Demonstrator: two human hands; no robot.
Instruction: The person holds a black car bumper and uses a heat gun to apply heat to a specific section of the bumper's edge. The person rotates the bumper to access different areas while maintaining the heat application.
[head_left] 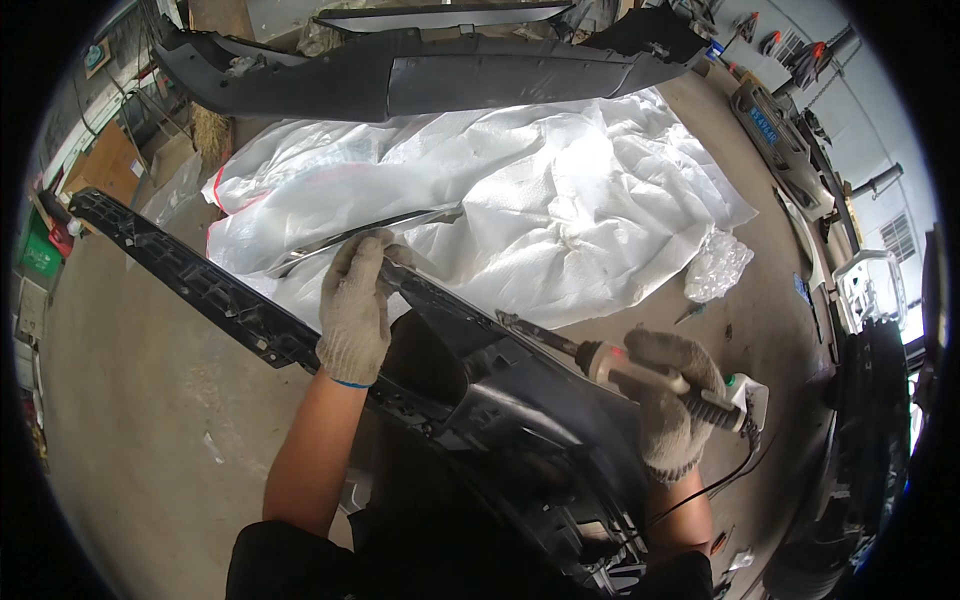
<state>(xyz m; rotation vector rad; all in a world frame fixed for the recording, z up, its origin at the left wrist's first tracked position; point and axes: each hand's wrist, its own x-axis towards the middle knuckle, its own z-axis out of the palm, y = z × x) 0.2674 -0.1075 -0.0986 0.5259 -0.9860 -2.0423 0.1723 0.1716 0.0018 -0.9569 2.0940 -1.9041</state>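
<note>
- The left hand [353,305], gloved, is closed over the upper edge of the bumper [480,400], where a thin chrome strip [350,238] runs off to the upper right.
- The right hand [672,400], also gloved, is wrapped tight around the handle of a corded iron [600,362].
- The bumper lies across the person's lap, above the floor [140,420]. Its long axis goes from upper left to lower right.
- It looks like thin black plastic: bulky but light, springy over its length, stiffer at the ribbed edge. That edge seems the best place to hold.
- The iron points up-left, its tip close over the bumper's inner face. The metal shaft is probably hot, so only the handle is safe.
- A white sheet [560,190] lies beyond.
</note>
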